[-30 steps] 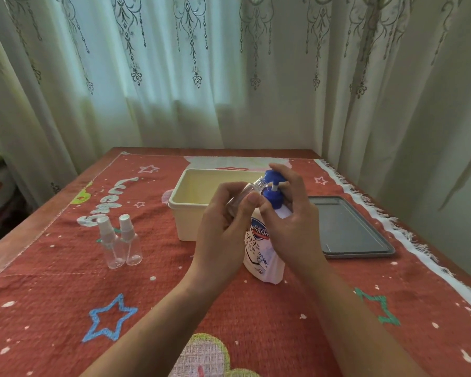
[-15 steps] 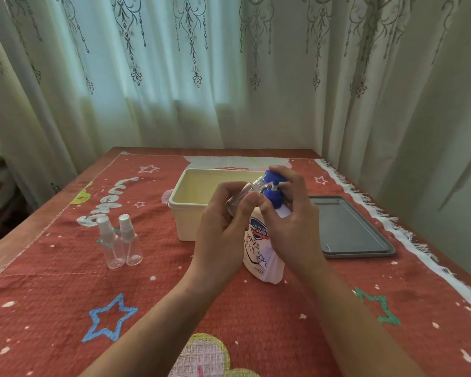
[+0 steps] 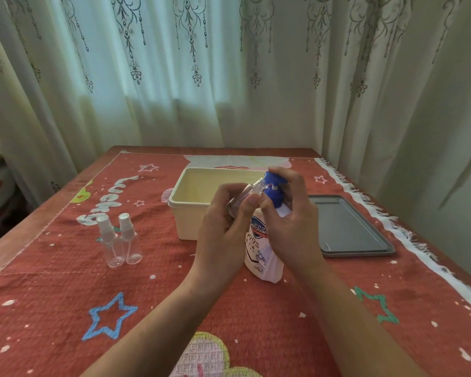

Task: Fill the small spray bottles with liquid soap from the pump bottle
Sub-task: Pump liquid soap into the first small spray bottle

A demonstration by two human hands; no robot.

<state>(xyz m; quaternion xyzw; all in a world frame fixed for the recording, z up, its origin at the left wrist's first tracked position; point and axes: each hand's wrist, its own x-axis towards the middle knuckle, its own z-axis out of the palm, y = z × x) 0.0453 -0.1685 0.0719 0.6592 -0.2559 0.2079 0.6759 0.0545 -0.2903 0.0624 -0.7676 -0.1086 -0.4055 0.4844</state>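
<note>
Small spray bottle (image 3: 244,195): uncapped, clear, tilted, its open neck up against the spout of the blue pump head (image 3: 275,178). The left hand (image 3: 225,229) holds it, fingers wrapped round the body and thumb pinning it.

Pump bottle (image 3: 264,257): upright on the worktop (image 3: 65,281), near the centre and just in front of the cream tub (image 3: 185,221). The right hand (image 3: 292,221) grasps its top, fingers hooked over the pump head and thumb near the collar. A bit of white stem shows under the head, so we judge the pump is up rather than pressed down.

Change over the last second: almost none. Both hands, the neck and the pump head sit where they were. We read this as a steady filling hold, either between strokes or pressing slowly. We cannot tell how much soap has gone in, because the hand covers the small bottle.

Outward: two capped spray bottles (image 3: 131,240) stand close side by side, well to the left. They look empty, so we judge they are yet to be filled. A grey tray (image 3: 348,227) lies right of the tub.
</note>
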